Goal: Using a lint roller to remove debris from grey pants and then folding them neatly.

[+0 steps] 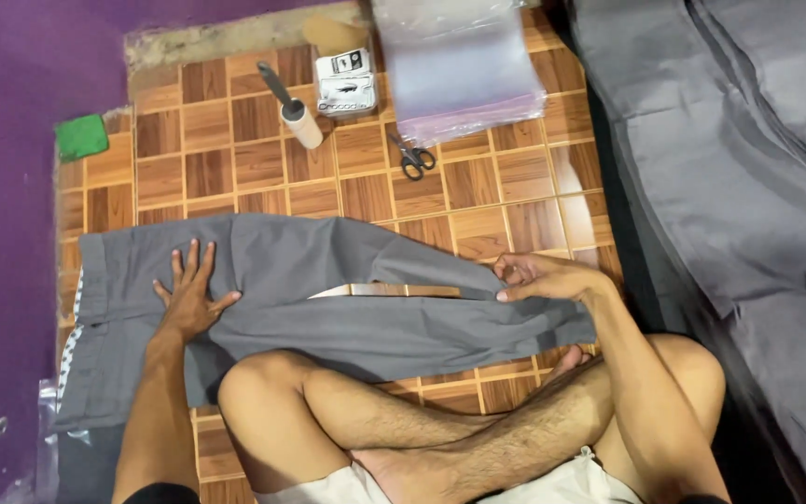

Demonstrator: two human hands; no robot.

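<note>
A pair of grey trousers [328,271] lies flat across the wooden-patterned floor, waistband at the left, legs running right. My left hand [188,291] presses flat on the upper part near the waist, fingers spread. My right hand [538,277] pinches the edge of the far trouser leg near its hem, where the two legs part in a narrow gap. My crossed bare legs sit just in front of the garment.
Beyond the trousers lie black scissors [412,157], a lint roller [293,103], a small white box [345,82] and a stack of clear plastic bags [459,65]. A green cloth [81,136] sits far left. Folded grey garments [748,159] fill the right side.
</note>
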